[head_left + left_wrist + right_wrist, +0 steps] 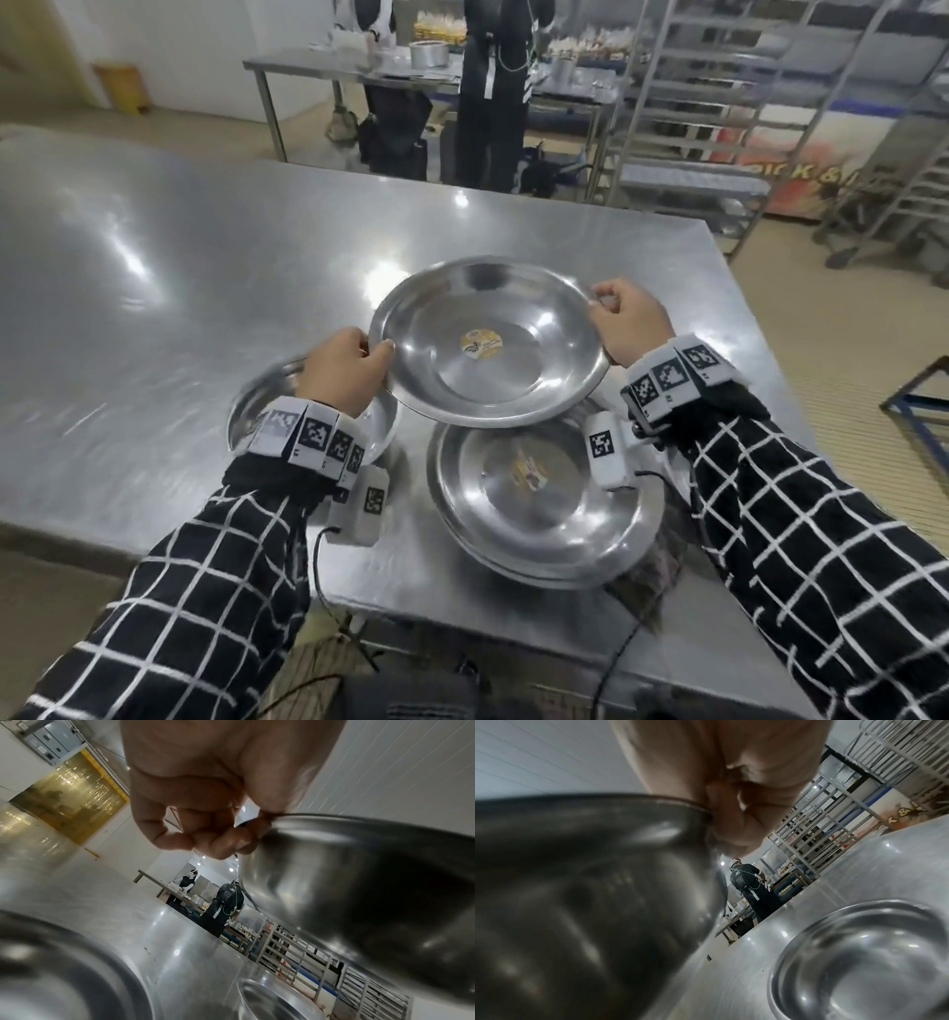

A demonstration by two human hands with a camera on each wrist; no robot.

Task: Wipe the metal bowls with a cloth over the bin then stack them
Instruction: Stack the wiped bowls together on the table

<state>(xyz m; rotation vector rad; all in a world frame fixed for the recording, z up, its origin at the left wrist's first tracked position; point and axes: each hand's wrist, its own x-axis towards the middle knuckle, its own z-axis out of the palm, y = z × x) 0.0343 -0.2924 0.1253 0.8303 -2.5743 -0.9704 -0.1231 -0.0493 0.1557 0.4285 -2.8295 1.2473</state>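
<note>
I hold a wide metal bowl (488,344) with a round yellow sticker in the air above the steel table (154,267). My left hand (349,367) pinches its left rim and my right hand (624,321) pinches its right rim. The wrist views show the bowl's underside (359,882) (590,892) with the fingers (221,841) (731,829) curled on the rim. Just below it a stack of metal bowls (539,503) sits at the table's front edge. Another bowl (380,426) lies on the table under my left wrist. No cloth or bin shows.
Two people (493,92) stand at a far steel table (359,67) with containers. Metal racks (744,103) stand at the back right. A dark frame (919,390) juts in at the right. Cables hang from my wrists over the table's front edge.
</note>
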